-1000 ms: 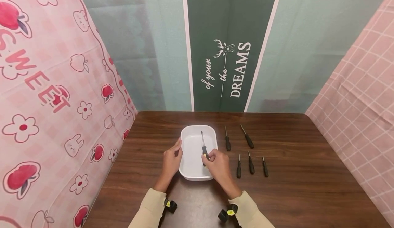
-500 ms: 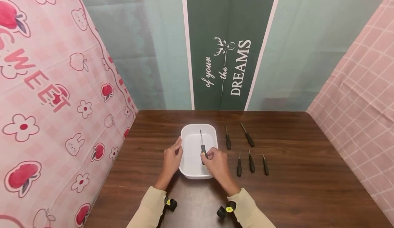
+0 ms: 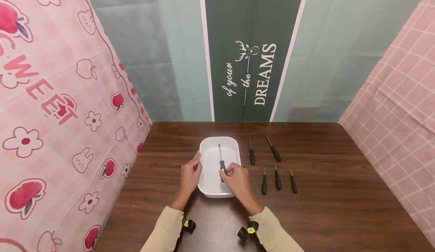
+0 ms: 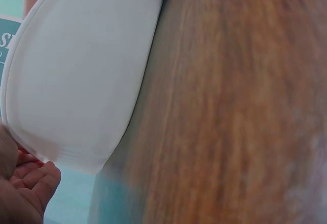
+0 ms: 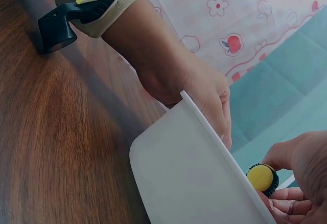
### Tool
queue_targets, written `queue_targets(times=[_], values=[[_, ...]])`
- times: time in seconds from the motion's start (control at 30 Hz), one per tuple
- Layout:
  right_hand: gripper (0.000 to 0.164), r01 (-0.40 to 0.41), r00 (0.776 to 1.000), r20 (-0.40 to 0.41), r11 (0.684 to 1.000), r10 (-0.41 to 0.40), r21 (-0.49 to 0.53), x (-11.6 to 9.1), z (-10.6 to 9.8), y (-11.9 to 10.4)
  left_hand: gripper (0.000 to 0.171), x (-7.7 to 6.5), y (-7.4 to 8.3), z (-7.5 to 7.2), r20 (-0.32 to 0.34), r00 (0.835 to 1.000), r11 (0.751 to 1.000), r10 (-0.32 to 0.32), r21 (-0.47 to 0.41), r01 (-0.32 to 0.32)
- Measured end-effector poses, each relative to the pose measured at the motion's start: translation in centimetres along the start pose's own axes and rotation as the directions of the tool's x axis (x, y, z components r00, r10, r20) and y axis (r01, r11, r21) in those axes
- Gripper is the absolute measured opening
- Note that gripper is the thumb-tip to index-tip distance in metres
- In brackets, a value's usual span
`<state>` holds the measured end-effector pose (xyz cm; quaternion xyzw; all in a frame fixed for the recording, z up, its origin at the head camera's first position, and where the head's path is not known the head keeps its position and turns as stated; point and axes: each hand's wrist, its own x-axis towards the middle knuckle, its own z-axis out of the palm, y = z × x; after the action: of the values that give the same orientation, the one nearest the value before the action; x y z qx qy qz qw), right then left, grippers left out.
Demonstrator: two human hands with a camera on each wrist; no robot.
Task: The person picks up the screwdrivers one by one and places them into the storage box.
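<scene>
A screwdriver (image 3: 222, 166) with a black-and-yellow handle is pinched between thumb and fingers of my right hand (image 3: 236, 179). Its shaft points away from me, over the inside of a white rectangular tray (image 3: 207, 180). The round yellow handle end (image 5: 261, 178) shows in the right wrist view, close to the tray's rim. My left hand (image 3: 190, 173) holds the tray's left side at the rim; curled fingers (image 4: 45, 182) show beside its wall in the left wrist view, with the thumb partly hidden. Whether the screwdriver touches the tray floor, I cannot tell.
Right of the tray, several black-handled screwdrivers lie on the brown wooden table (image 3: 326, 199): two farther back, such as one (image 3: 274, 152), and a nearer row, including a short one (image 3: 293, 184). Patterned cloths (image 3: 163, 74) hang around the table's back and sides.
My right hand has shifted slightly left with the screwdriver, whose tip now sits farther left over the tray. My left hand and the tray have stayed almost in place.
</scene>
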<state>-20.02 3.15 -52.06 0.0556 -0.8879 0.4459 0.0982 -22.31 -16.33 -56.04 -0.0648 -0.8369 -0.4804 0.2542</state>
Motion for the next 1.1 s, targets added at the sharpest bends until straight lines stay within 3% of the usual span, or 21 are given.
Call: queue_targets(times=[0.37,0.8,1.1], values=[[0.027,0.016,0.999,-0.028,1.0,-0.017,-0.019,-0.4,0.6,0.2,0.033,-0.8,0.2,-0.1,0.015,1.0,1.0,-0.004,0.017,0.004],[0.027,0.067,0.997,-0.045,0.997,-0.068,-0.028,0.2,0.9,0.1,0.033,-0.2,0.1,0.0,0.007,1.0,1.0,-0.005,0.025,0.005],[0.026,0.058,0.998,-0.019,0.998,-0.059,-0.04,0.4,1.1,-0.3,0.033,-0.2,0.1,0.0,0.025,0.999,0.999,-0.032,0.032,0.031]])
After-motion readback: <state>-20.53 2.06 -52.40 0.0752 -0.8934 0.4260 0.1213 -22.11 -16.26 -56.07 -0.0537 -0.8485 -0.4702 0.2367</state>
